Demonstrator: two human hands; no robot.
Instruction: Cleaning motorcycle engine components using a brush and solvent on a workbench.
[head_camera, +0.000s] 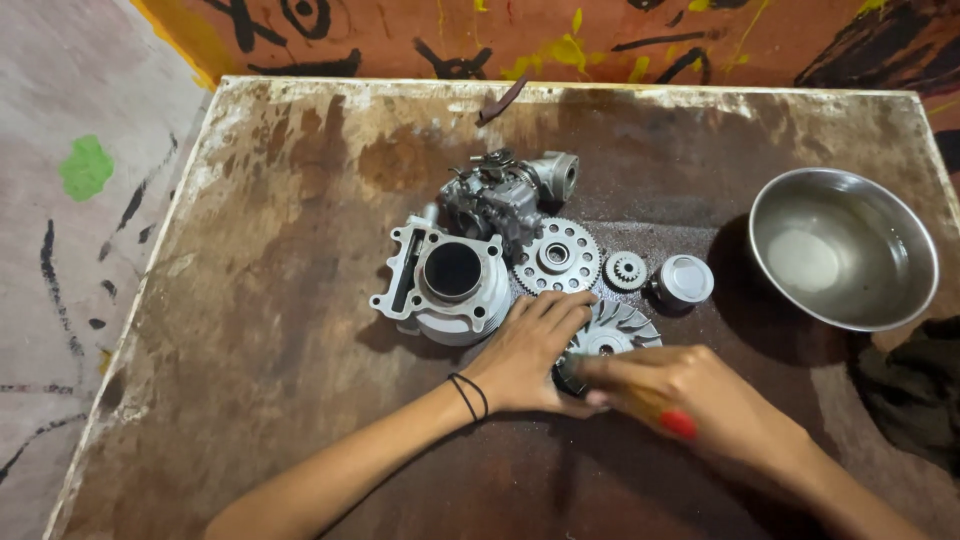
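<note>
Finned pulley disc (617, 328), a round grey metal piece with curved vanes, is lying flat on the worn brown table (270, 300) right under both hands, its far edge showing beyond the fingers. Left hand (530, 352) is pressing down on the near left side of the disc, fingers spread and curled over its rim, a black band sitting on the wrist. Right hand (690, 395) is closing around a tool with a red and yellow handle (668, 415), whose working end is hidden where it is meeting the disc just beside the left fingertips; the hand is blurred. Just beyond the left hand's knuckles an engine cylinder block (450, 282) is sitting with its bore facing up, nearly touching the fingers. Further beyond the grip a large toothed sprocket (556, 257) is lying flat, with a small gear (626, 270) and a piston (685, 280) lined up beside it, toward the right hand's side. Behind the sprocket, farther still from the hands, a carburettor (505, 195) is resting. Well off past the right hand a steel bowl (880, 300) is standing, and a dark cloth (910, 385) is lying just below it at the table's edge
</note>
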